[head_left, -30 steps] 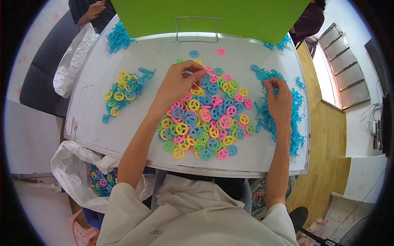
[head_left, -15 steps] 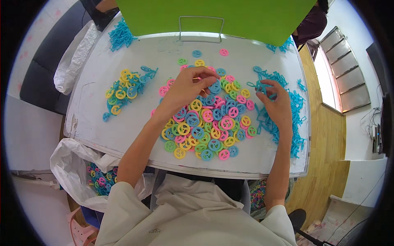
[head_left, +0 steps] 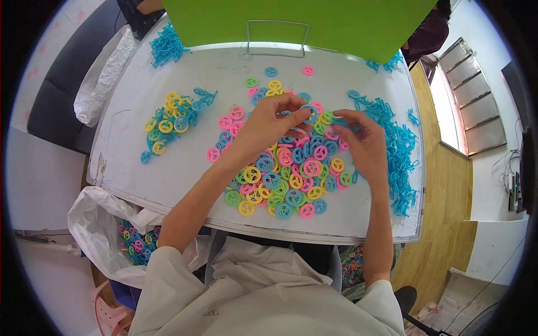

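Over the far part of a pile of colourful plastic wheels (head_left: 284, 155), my left hand (head_left: 270, 124) pinches a small blue spoked wheel (head_left: 310, 114) between thumb and fingertips. Facing it from the right, my right hand (head_left: 365, 143) grips a small teal plastic clip (head_left: 338, 121), partly hidden by the fingers and a little blurred. The wheel and the clip are close together, with a small gap between them. To the right of this hand spreads a heap of loose teal clips (head_left: 400, 159). Pink, yellow, green and blue wheels lie below both hands.
Joined wheels and clips form a smaller pile (head_left: 171, 120) on the left of the white table (head_left: 168, 193). A green panel (head_left: 302, 25) with a wire handle (head_left: 278, 22) stands at the back. More teal clips (head_left: 167, 45) lie far left. A white sack (head_left: 92, 215) hangs beside the table.
My right hand has moved left and inward from the teal heap, bringing a clip toward the wheel. My left hand has shifted slightly right, turning the blue wheel upward.
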Demonstrator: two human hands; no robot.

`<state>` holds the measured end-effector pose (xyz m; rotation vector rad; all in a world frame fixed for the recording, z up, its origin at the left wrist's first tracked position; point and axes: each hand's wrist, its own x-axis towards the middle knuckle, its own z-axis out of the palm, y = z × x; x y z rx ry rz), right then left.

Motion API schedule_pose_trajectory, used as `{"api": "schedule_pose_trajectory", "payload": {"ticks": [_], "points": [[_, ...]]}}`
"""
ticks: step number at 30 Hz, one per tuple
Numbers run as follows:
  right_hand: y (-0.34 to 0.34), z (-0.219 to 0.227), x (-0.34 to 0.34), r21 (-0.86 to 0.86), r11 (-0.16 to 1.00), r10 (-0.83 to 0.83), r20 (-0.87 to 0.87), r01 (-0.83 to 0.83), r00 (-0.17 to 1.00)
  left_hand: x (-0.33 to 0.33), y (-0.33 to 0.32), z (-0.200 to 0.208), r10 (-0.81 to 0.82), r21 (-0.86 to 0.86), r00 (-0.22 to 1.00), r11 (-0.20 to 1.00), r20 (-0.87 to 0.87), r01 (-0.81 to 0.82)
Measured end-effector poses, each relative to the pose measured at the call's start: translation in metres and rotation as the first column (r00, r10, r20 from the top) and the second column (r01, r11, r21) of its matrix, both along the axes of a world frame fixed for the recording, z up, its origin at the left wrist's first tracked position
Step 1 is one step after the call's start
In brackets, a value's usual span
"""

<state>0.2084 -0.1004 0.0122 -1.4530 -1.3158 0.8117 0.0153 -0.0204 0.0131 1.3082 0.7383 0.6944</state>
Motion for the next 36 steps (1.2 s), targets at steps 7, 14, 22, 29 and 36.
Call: {"api": "schedule_pose_trajectory", "payload": {"ticks": [7,14,22,29,36], "points": [[-0.005,-0.003,-0.021,0.05,0.999,-0.019,0.102,0.014,0.995,0.002,-0.003,-0.005,-0.05,-0.033,0.997,0.998,-0.059,0.048],[-0.002,-0.014,-0.019,0.271,0.962,-0.027,0.188,-0.025,0.982,0.006,-0.007,-0.008,-0.084,-0.103,0.996,0.991,-0.036,0.08],[-0.004,-0.013,-0.03,0.06,0.995,-0.084,0.006,0.083,0.996,0.014,-0.014,-0.021,0.11,-0.052,0.991,0.993,0.082,-0.106],[-0.001,-0.017,-0.03,0.092,0.995,-0.035,-0.082,0.043,0.996,0.013,-0.017,-0.02,0.139,-0.041,0.989,0.99,0.059,-0.137],[-0.004,-0.011,-0.03,0.013,0.998,-0.062,-0.018,0.062,0.998,0.015,-0.018,-0.018,0.152,0.01,0.986,0.988,0.067,-0.153]]}}
